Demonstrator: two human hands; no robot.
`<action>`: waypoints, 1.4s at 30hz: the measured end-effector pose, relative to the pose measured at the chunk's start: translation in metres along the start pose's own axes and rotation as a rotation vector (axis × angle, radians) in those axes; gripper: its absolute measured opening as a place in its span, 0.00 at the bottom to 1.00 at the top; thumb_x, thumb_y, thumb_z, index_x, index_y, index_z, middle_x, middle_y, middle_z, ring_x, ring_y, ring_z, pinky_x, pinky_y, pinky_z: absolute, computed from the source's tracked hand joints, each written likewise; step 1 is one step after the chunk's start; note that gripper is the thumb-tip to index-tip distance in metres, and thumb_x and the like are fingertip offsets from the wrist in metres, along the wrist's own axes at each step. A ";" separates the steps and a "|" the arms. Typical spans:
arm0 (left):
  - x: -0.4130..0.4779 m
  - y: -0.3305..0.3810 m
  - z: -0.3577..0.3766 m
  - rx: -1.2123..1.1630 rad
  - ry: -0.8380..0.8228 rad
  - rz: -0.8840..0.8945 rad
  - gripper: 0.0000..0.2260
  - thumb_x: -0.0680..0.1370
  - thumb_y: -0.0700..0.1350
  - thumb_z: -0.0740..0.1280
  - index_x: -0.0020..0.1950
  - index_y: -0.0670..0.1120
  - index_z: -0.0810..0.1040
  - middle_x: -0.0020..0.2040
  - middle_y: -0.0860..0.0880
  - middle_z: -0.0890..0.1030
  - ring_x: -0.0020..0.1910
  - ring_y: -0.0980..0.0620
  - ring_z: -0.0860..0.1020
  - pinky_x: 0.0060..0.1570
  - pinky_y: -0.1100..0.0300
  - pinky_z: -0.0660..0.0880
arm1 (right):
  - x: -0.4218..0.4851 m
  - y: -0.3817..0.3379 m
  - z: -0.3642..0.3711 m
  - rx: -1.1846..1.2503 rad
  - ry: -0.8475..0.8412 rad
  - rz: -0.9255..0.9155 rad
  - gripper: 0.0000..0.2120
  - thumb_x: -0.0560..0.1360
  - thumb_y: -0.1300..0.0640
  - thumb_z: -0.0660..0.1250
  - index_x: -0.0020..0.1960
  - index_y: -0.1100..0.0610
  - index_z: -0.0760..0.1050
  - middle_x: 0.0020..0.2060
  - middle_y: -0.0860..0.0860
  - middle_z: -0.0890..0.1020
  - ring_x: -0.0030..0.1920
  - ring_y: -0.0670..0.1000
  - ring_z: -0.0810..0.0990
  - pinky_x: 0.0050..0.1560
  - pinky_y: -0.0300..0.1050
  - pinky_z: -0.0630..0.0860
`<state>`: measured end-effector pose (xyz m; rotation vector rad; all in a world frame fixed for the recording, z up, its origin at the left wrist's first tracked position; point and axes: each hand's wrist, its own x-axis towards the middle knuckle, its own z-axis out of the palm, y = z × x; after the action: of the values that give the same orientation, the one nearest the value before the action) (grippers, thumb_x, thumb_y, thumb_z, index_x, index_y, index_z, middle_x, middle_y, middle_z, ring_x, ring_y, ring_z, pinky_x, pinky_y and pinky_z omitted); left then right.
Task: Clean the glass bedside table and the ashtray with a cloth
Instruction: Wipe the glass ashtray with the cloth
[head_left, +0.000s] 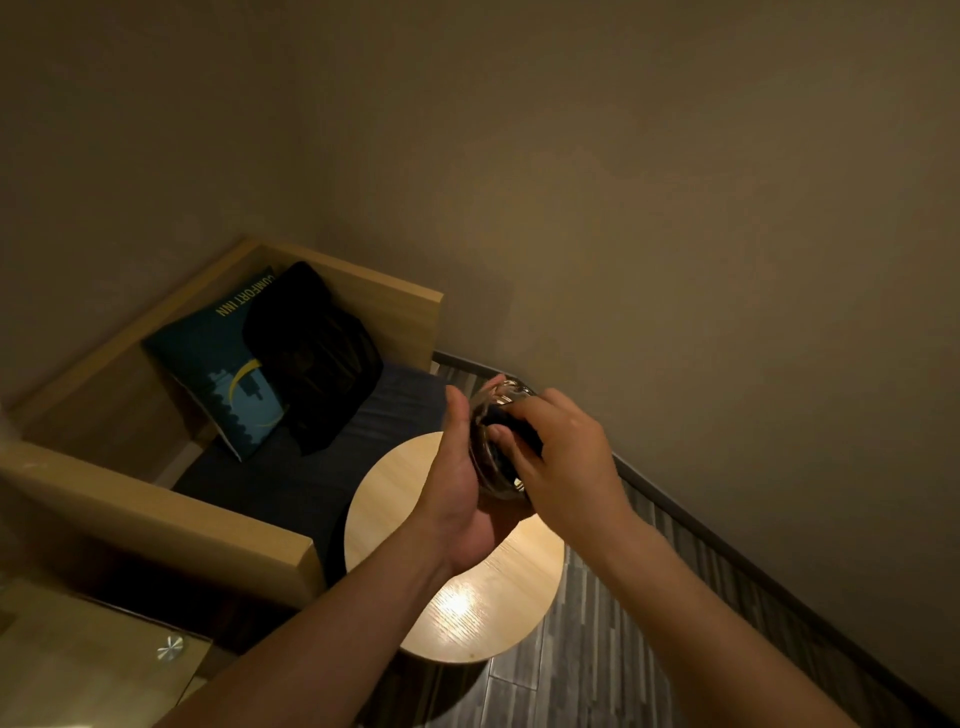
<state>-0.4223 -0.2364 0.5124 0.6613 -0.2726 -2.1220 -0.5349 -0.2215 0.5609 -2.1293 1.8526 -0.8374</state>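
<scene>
A clear glass ashtray (493, 457) is held up on its edge in the air over a round wooden table (498, 603). My left hand (457, 488) cups it from the left and below. My right hand (561, 457) presses a dark cloth (519, 428) into the ashtray's hollow from the right. Most of the cloth is hidden under my fingers. The glass bedside table (104, 660) shows only as a corner with a metal fitting at the bottom left.
A wooden-framed sofa (171, 514) with a dark seat stands to the left. On it lean a blue printed cushion (218, 374) and a black cushion (311, 353). A beige wall and dark skirting run along the right above a grey striped floor (597, 649).
</scene>
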 end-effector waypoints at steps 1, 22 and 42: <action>0.000 0.000 0.000 0.002 -0.004 -0.011 0.35 0.73 0.71 0.62 0.70 0.49 0.78 0.64 0.38 0.83 0.64 0.38 0.82 0.60 0.42 0.80 | 0.001 0.003 -0.002 -0.003 -0.019 -0.021 0.10 0.80 0.53 0.69 0.59 0.55 0.82 0.47 0.45 0.76 0.47 0.47 0.76 0.46 0.36 0.75; -0.004 0.022 -0.003 -0.108 -0.025 -0.124 0.28 0.79 0.62 0.66 0.67 0.42 0.82 0.65 0.35 0.82 0.60 0.35 0.83 0.58 0.41 0.81 | 0.005 0.008 -0.002 -0.017 -0.099 -0.186 0.13 0.77 0.57 0.72 0.61 0.55 0.83 0.55 0.50 0.80 0.54 0.52 0.80 0.53 0.43 0.79; -0.002 0.030 -0.011 -0.096 -0.094 -0.143 0.26 0.80 0.59 0.60 0.63 0.42 0.85 0.65 0.36 0.82 0.64 0.34 0.80 0.67 0.36 0.72 | 0.015 0.010 -0.010 -0.223 -0.229 -0.381 0.13 0.77 0.59 0.72 0.62 0.57 0.82 0.55 0.54 0.82 0.52 0.55 0.82 0.50 0.39 0.74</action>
<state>-0.3950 -0.2517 0.5166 0.5398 -0.1779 -2.2909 -0.5477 -0.2360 0.5685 -2.6414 1.5113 -0.4380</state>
